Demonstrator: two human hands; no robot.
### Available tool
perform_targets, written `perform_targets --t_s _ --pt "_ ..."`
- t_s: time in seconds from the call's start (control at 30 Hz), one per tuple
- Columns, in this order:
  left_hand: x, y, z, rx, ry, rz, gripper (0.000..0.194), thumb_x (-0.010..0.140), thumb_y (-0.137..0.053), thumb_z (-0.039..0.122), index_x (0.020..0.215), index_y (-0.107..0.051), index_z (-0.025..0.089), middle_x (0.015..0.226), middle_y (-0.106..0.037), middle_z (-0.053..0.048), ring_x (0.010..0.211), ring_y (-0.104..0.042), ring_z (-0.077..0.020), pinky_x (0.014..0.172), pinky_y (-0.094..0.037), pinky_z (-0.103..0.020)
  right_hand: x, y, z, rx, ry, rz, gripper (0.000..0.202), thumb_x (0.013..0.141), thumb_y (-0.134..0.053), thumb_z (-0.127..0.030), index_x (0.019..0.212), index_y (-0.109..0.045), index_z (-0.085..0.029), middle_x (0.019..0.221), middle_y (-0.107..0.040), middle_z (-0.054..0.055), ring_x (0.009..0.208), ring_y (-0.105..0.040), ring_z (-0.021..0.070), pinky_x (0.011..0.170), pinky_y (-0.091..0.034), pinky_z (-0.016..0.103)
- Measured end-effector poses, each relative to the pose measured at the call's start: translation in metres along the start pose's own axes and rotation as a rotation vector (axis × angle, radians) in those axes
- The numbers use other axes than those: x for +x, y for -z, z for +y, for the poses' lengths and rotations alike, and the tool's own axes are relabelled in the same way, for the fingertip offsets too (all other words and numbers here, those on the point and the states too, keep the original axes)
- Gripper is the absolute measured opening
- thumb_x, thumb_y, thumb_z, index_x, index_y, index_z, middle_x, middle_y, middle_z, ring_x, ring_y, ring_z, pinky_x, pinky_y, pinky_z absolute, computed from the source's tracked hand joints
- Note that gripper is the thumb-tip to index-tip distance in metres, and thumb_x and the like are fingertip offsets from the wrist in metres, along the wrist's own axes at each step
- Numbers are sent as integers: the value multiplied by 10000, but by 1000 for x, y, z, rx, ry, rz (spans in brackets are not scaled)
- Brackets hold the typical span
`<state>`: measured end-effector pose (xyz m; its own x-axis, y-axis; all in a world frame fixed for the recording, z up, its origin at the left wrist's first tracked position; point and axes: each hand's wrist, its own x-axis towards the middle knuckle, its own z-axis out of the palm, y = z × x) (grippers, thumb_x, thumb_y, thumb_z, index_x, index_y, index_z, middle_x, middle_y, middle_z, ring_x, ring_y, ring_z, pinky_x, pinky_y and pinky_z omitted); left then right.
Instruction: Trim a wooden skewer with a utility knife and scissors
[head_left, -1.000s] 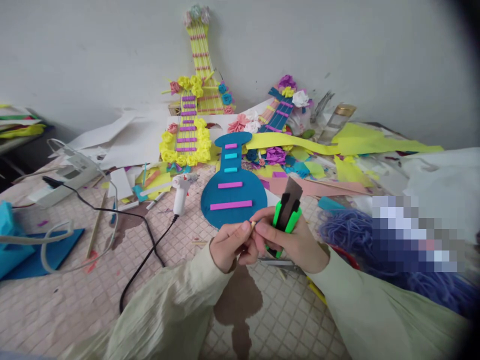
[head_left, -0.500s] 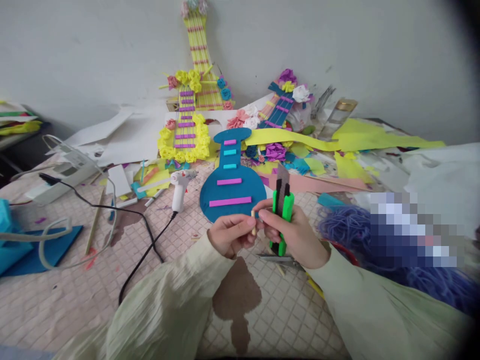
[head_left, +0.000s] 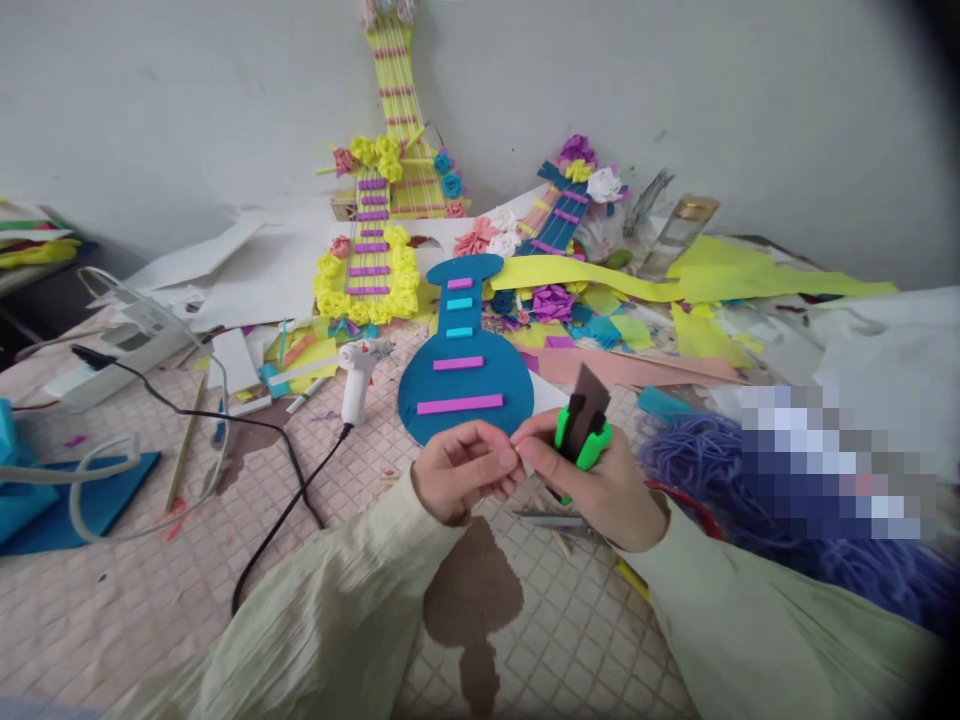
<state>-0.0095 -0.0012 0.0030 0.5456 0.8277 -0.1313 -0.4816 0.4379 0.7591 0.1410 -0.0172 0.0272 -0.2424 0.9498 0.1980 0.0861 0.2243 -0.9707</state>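
A green-and-black utility knife [head_left: 584, 432] rests in my right hand [head_left: 611, 490], its wide blade pointing up and its body tilted to the right. The thumb and forefinger of that hand meet the fingertips of my left hand [head_left: 459, 475], which is closed in a pinch. Between the fingertips is a short pale wooden stick, almost fully hidden by the fingers now. Just beyond both hands lies a blue guitar-shaped board [head_left: 480, 385] with pink and light-blue strips across its neck and body.
A white glue gun [head_left: 358, 380] stands left of the board, its black cord curving toward me. Blue-violet yarn [head_left: 697, 455] heaps up on the right. Scissors [head_left: 555, 520] lie under my right hand. Behind are flower-trimmed paper guitars [head_left: 373, 240], yellow crepe paper [head_left: 720, 275] and a glass jar [head_left: 682, 235].
My right hand has turned, tipping the utility knife from upright to leaning right. The small stick, visible earlier between the fingertips, is now mostly covered.
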Motion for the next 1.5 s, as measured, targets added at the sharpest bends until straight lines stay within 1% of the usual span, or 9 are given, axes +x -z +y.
perform_targets --t_s 0.13,0.27,0.37,0.47,0.6,0.7,1.03,1.27,1.5 --pt "-3 -3 -1 157 -88 -93 216 672 -696 232 819 -596 108 613 -635 -11 538 -593 -84 499 -463 -178 1 10 3 -1 -32 -39 137 776 -534 -324 820 -566 -198 500 -469 -63 432 -439 70 421 -361 209" --pt "-2 -5 -1 339 -271 8 198 709 -657 265 778 -607 87 595 -612 -17 504 -561 -73 442 -421 -159 2 26 6 -152 18 11 246 788 -478 -425 852 -518 -191 564 -411 -56 453 -350 64 412 -288 212" --pt "-3 -6 -1 416 -368 67 194 760 -599 290 767 -541 105 603 -618 -22 440 -513 -52 395 -372 -146 2 34 5 -386 122 28 257 806 -435 -429 733 -467 -185 562 -394 -51 482 -355 72 441 -278 219" --pt "-5 -6 0 466 -434 76 196 788 -560 309 789 -486 128 573 -598 -2 413 -473 -46 400 -378 -151 0 35 4 -641 228 -10 257 800 -446 -422 724 -482 -180 491 -360 -64 438 -349 71 428 -259 217" --pt "-8 -4 2 664 -540 61 212 830 -495 299 919 -558 118 581 -588 -12 441 -480 -61 417 -396 -158 -5 33 7 -835 460 1 301 790 -450 -463 783 -520 -171 562 -523 -18 484 -472 94 468 -324 222" --pt "-11 -2 3 788 -615 71 205 853 -454 261 905 -603 130 608 -592 -22 470 -493 -67 437 -404 -159 -8 33 10 -914 525 44 347 789 -431 -509 769 -518 -174 592 -574 8 511 -517 114 486 -349 233" --pt "-15 0 4 993 -762 75 161 844 -459 186 900 -605 147 685 -628 -32 589 -576 -98 555 -454 -187 -7 28 10 -1028 528 67 449 787 -358 -582 647 -506 -182 507 -576 14 430 -534 124 421 -348 242" --pt "-15 -5 8 1053 -800 77 171 843 -446 163 878 -612 141 684 -640 -40 606 -587 -107 564 -459 -197 -8 28 8 -1027 533 101 445 789 -366 -577 629 -502 -185 523 -598 22 437 -543 118 422 -362 235" --pt "-16 -9 13 1104 -766 51 188 840 -421 137 862 -608 125 619 -617 -35 551 -551 -103 522 -441 -203 -8 28 7 -1070 547 104 466 797 -350 -577 612 -508 -180 470 -555 7 403 -511 108 406 -350 226"
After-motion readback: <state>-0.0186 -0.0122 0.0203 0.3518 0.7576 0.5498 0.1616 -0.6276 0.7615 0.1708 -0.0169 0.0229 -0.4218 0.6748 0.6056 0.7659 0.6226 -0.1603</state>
